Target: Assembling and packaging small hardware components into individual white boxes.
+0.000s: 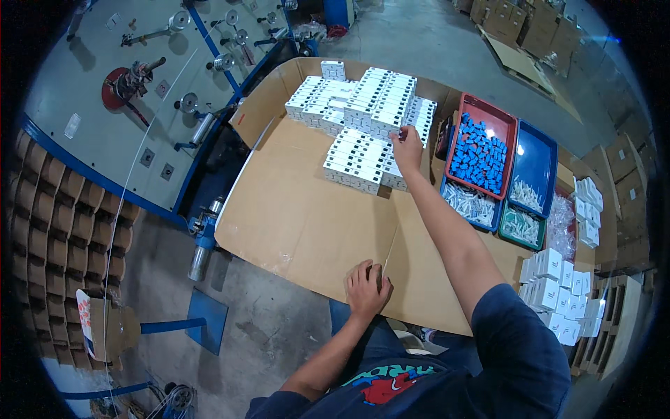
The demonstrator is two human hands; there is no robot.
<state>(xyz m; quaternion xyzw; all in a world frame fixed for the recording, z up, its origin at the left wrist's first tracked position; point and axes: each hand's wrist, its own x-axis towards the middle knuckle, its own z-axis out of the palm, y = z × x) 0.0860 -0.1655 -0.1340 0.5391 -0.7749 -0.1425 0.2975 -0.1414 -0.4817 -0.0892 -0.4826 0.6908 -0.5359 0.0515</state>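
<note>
From the head view, your right hand [407,148] reaches far across the cardboard sheet [314,216], fingers closed on a small white box [399,137] atop the stack of white boxes [363,133]; your left hand [366,286] rests flat, fingers spread, on the near edge.

A red tray [504,122] of blue parts sits beside a blue tray [541,157]. Stacked cardboard tubes [59,209] line the left, a grey machine panel [91,91] stands above them, and brown cartons [530,28] lie far off.
</note>
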